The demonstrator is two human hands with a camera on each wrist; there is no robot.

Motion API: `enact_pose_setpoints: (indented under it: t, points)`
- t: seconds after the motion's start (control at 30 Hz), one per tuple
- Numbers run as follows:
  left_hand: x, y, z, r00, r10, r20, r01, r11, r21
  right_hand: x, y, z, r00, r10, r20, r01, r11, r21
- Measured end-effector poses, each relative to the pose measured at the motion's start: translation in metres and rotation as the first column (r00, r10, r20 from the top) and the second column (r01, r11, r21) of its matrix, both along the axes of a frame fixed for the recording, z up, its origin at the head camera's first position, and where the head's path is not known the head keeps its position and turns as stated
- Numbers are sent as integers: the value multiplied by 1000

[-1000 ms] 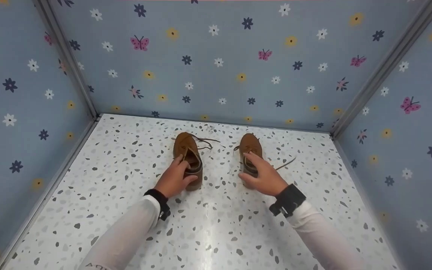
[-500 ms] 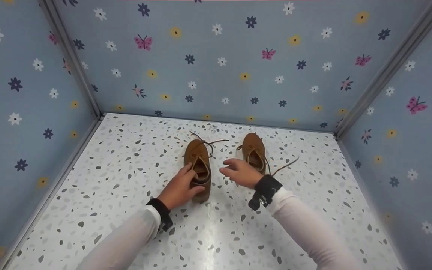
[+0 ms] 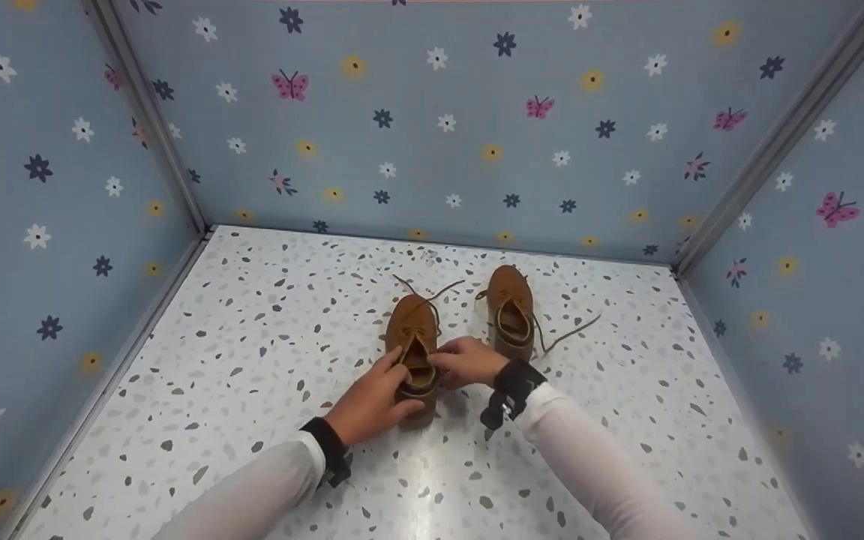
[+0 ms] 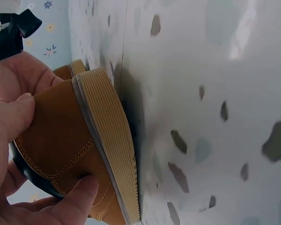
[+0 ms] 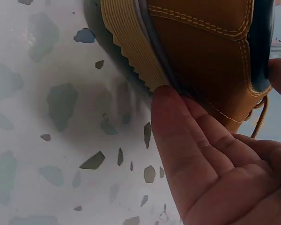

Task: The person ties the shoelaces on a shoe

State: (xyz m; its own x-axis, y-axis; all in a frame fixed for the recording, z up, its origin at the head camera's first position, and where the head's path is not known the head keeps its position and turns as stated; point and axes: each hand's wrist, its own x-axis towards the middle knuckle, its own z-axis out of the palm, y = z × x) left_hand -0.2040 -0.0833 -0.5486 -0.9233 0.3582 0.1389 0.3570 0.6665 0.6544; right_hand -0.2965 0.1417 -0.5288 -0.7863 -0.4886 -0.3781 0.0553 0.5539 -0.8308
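Observation:
A brown lace-up shoe (image 3: pixel 408 319), laces loose, stands on the speckled surface with its toe pointing away. My left hand (image 3: pixel 376 394) grips it from the left, with fingers at the collar and the thumb by the heel. In the left wrist view the shoe (image 4: pixel 56 126) shows its stitched heel and ribbed tan sole, with fingertips pressed on the side. My right hand (image 3: pixel 471 362) holds the collar's right edge. Seen from the right wrist, its fingers (image 5: pixel 171 112) lie along the shoe's side near the sole, and the thumb is at the dark lining.
The matching brown shoe (image 3: pixel 508 285) stands just to the right, its lace (image 3: pixel 573 330) trailing rightward. Blue flowered panels (image 3: pixel 432 135) enclose the white speckled surface (image 3: pixel 267 315) at the back and both sides. Black straps with small cameras are on both wrists.
The left shoe has slid right and toward me in the left hand. My right hand has left the right shoe and moved left onto the left shoe's collar.

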Motion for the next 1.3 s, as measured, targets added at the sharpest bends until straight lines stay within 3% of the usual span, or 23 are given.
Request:
enact_pose_setpoints:
  t: [0.5,0.73,0.87,1.03,1.13,1.3]
  points:
    - [32,7,-5,992,-120,-39,120,993,1,43,19,-8,994,-91,60,95,992,-80]
    - [33,6,-4,985,-150,-84,148,988,-37,53,24,-14,990,-133,39,137,985,-109]
    - [26,0,2,982,-185,-48,184,982,-32,52,27,-15,989,-122,80,131,984,-124]
    - [4,-10,15,965,-240,107,233,970,73,45,34,-17,988,-69,135,87,987,-132]
    - [-13,-14,20,950,-249,188,221,963,155,41,38,-17,987,-86,135,104,986,-129]
    - [-38,-15,23,948,-186,258,140,972,188,33,39,-18,981,-151,124,167,978,-125]
